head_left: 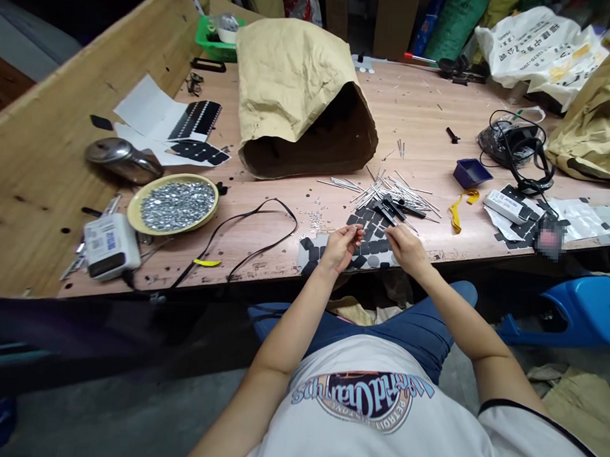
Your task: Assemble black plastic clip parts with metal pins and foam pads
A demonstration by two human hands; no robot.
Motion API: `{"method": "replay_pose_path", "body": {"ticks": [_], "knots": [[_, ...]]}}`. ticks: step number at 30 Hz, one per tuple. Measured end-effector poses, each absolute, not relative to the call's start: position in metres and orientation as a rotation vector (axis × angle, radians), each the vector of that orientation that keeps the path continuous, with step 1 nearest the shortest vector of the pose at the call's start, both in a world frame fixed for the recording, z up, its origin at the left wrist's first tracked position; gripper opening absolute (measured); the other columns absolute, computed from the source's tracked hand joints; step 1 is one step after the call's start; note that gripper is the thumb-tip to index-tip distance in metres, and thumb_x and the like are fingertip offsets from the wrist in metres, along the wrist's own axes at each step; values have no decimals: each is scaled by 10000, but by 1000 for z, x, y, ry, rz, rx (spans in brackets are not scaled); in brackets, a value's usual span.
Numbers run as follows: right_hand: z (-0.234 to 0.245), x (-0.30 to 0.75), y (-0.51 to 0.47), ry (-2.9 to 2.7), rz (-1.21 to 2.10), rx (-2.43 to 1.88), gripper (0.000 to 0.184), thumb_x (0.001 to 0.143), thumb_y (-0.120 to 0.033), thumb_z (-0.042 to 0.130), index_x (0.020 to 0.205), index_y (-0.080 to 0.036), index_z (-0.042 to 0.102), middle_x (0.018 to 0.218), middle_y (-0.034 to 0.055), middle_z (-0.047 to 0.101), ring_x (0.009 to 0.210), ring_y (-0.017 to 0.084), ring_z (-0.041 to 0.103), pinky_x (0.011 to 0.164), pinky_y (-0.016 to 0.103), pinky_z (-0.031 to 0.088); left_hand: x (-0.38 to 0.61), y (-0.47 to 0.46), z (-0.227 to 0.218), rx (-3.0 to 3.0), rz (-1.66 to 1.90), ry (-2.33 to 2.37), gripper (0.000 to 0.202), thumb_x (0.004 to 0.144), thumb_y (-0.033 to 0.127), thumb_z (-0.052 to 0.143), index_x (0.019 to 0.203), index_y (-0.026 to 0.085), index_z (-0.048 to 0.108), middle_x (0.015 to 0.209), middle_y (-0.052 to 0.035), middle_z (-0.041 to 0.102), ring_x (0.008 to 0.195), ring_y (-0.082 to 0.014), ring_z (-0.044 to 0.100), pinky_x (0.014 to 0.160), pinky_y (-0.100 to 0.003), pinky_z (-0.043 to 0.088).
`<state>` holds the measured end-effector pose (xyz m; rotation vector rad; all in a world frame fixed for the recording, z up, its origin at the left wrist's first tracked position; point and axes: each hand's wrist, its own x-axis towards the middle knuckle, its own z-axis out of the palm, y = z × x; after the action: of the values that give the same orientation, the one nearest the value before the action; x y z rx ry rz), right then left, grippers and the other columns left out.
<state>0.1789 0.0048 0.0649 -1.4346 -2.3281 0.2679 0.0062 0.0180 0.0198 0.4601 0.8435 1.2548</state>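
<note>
My left hand (341, 248) is at the table's front edge with its fingertips pinched together; whatever lies between them is too small to make out. Just to its right, my right hand (407, 248) is closed too, its fingertips bent down beside several black plastic parts (388, 210), and its grip is hidden. Both are above a mat patched with black and grey pieces (372, 247). Beyond them lies a loose pile of thin metal rods (396, 190). Small metal pieces (312, 221) are scattered left of the pile.
A yellow bowl of small metal pieces (208, 220) stands at left, near a white box (111, 246) and a looped black strap (258, 211). Behind my hands lies a large open paper sack (295, 75). A purple tray (472, 173) and a yellow strip (455, 212) are at right.
</note>
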Motion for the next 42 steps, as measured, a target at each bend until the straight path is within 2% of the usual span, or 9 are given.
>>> {"method": "replay_pose_path", "body": {"ticks": [6, 11, 19, 24, 30, 39, 42], "knots": [[67, 149, -14, -2321, 244, -1475, 286, 933, -295, 366, 886, -198, 631, 847, 70, 601, 774, 165, 570, 676, 248, 439, 16, 8, 20, 263, 1284, 743, 90, 684, 204, 725, 690, 154, 650, 611, 20, 576, 573, -52, 514, 524, -184, 379], [65, 148, -18, -2301, 202, -1532, 304, 933, -301, 366, 822, -198, 631, 816, 69, 585, 752, 164, 557, 634, 243, 414, 22, 5, 15, 341, 1308, 780, 117, 685, 242, 731, 700, 155, 654, 625, 12, 581, 582, -65, 515, 536, -209, 377], [65, 146, -21, -2269, 201, -1558, 316, 937, -336, 376, 763, -194, 598, 793, 76, 598, 737, 168, 559, 638, 248, 406, 26, 0, 13, 449, 1343, 794, 177, 648, 297, 758, 702, 156, 666, 635, 5, 589, 589, -70, 510, 532, -214, 376], [65, 148, -21, -2241, 357, -1575, 276, 936, -326, 382, 792, -195, 578, 794, 67, 621, 731, 173, 578, 646, 253, 413, 25, -2, 13, 520, 1381, 777, 254, 576, 348, 799, 670, 155, 663, 633, 4, 599, 565, -64, 502, 517, -208, 379], [65, 151, -21, -2241, 452, -1535, 279, 929, -358, 396, 765, -210, 566, 766, 45, 627, 715, 170, 584, 649, 250, 413, 27, -4, 10, 576, 1351, 790, 261, 589, 374, 787, 664, 156, 664, 606, 16, 593, 519, -50, 477, 528, -205, 398], [55, 150, -25, -2206, 223, -1453, 275, 926, -306, 399, 722, -195, 546, 733, 46, 614, 670, 148, 571, 615, 229, 399, 38, -10, 10, 445, 1535, 830, 358, 489, 426, 828, 642, 144, 667, 563, 34, 595, 490, -28, 481, 516, -175, 404], [52, 150, -26, -2196, 183, -1423, 295, 931, -314, 394, 715, -188, 550, 718, 50, 617, 650, 144, 569, 609, 228, 399, 40, -11, 11, 401, 1554, 820, 341, 502, 402, 830, 650, 139, 671, 581, 25, 608, 500, -29, 494, 521, -173, 412]]}}
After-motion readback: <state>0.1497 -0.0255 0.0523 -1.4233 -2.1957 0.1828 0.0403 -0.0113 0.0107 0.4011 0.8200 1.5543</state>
